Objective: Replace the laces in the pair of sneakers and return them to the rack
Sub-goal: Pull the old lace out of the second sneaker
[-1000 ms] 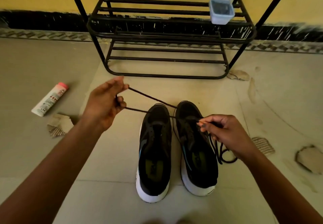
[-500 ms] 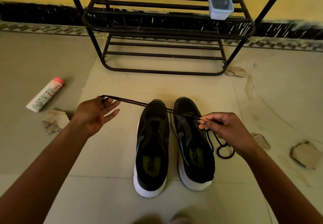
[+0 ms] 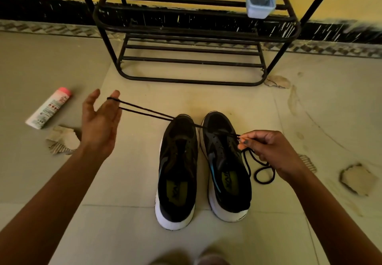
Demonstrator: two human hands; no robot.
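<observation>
Sneakers [image 3: 177,161] side by side on the floor [image 3: 124,223], lacing unfinished.
Our right hand [image 3: 266,151] pinches the lace [image 3: 144,109] at the right shoe's eyelets; our left hand [image 3: 99,124] has opened, loop merely draped over straight fingers [image 3: 114,99]. Slack freed for threading, we judge; floor strip separates toes from rack [image 3: 192,31].

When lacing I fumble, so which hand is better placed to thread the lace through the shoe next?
Right. The right hand pinches the lace over the shoe; the left hand, open and off to the side, just hooks its loop.
</observation>
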